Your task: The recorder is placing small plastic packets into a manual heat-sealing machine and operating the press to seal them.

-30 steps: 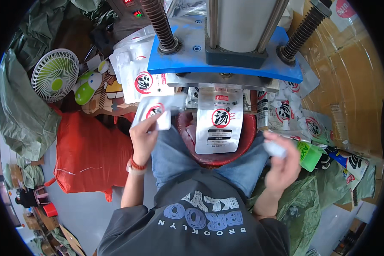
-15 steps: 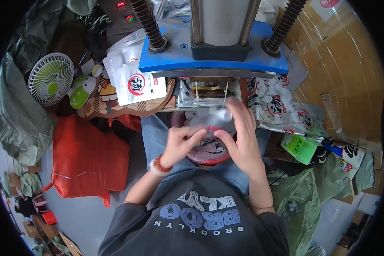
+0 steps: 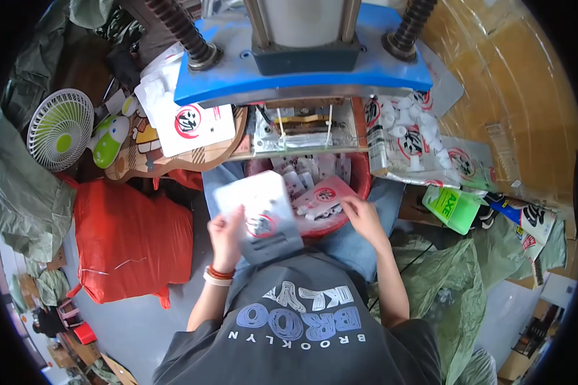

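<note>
My left hand (image 3: 226, 240) is closed on the edge of a white and grey flat pouch (image 3: 257, 196) with a red ring print. That pouch is tilted and slightly blurred, above my lap. Over the red basin (image 3: 365, 186) my right hand (image 3: 363, 221) pinches the right corner of a pinkish-white pouch (image 3: 322, 196) bearing a similar red ring. Several small pouches with white spouts (image 3: 308, 170) lie in the basin between my knees. Just beyond it sits the lower bed (image 3: 305, 131) of a press, with a brass-coloured bar and white cords.
The press's blue plate (image 3: 379, 74) hangs over the bed. Flat white pouches (image 3: 212, 125) lie on a wooden board at left, near a small fan (image 3: 61, 131). White caps (image 3: 424, 119) fill a printed bag at right. A red sack (image 3: 131, 237) stands left.
My hands were close together over the basin around a blurred translucent item with a red patch. They have moved apart, each with a pouch. My view has shifted slightly.
</note>
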### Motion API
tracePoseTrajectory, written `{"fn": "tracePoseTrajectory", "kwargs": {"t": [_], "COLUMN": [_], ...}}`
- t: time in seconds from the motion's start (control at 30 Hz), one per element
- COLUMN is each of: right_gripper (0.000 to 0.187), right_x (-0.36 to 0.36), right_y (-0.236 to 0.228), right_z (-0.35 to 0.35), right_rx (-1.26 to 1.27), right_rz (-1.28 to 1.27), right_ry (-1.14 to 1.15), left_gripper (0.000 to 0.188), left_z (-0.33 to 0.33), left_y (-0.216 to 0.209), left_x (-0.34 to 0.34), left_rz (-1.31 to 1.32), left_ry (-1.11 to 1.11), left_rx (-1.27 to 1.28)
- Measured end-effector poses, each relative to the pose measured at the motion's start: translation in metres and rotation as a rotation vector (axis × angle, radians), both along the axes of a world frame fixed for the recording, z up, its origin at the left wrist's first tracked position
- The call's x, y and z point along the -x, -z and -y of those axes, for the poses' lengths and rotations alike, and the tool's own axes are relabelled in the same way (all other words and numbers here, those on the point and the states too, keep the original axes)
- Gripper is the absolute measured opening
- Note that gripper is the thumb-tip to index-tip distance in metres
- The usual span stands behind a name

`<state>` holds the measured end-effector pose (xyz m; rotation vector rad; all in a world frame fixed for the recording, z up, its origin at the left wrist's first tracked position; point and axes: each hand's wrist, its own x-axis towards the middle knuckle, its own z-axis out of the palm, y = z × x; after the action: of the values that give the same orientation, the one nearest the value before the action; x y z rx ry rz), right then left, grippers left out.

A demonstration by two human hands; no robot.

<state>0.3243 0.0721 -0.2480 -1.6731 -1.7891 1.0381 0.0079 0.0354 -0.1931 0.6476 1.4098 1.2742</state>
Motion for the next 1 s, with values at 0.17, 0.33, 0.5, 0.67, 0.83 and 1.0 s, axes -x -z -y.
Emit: {"fn": "tracePoseTrajectory", "kwargs": {"t": [0.17, 0.33, 0.5, 0.67, 0.83, 1.0], "right_gripper": [0.02, 0.024, 0.035, 0.032, 0.024, 0.022], "right_x": [0.01, 0.076, 0.098, 0.083, 0.1, 0.07], "right_y": [0.091, 0.184, 0.219, 0.223, 0.2, 0.066], "right_z": [-0.041, -0.054, -0.033, -0.022, -0.031, -0.019], "right_rx": [0.126, 0.391, 0.379, 0.395, 0.421, 0.147], "right_rz": [0.038, 0.372, 0.289, 0.349, 0.152, -0.125], "right_ry": [-0.288, -0.808, -0.776, -0.705, -0.633, -0.239], "left_gripper": [0.043, 0.045, 0.027, 0.018, 0.013, 0.02], "left_z": [-0.01, -0.012, -0.007, -0.022, -0.037, -0.034], "left_y": [0.002, -0.002, -0.004, -0.011, -0.021, -0.052], "left_x": [0.05, 0.026, -0.01, -0.029, -0.042, -0.025], "left_rz": [0.372, 0.312, 0.112, 0.003, -0.046, -0.618], "left_ry": [-0.195, -0.149, -0.007, 0.123, 0.263, 0.196], "left_rx": [-0.151, -0.046, -0.03, -0.13, -0.209, -0.485]}}
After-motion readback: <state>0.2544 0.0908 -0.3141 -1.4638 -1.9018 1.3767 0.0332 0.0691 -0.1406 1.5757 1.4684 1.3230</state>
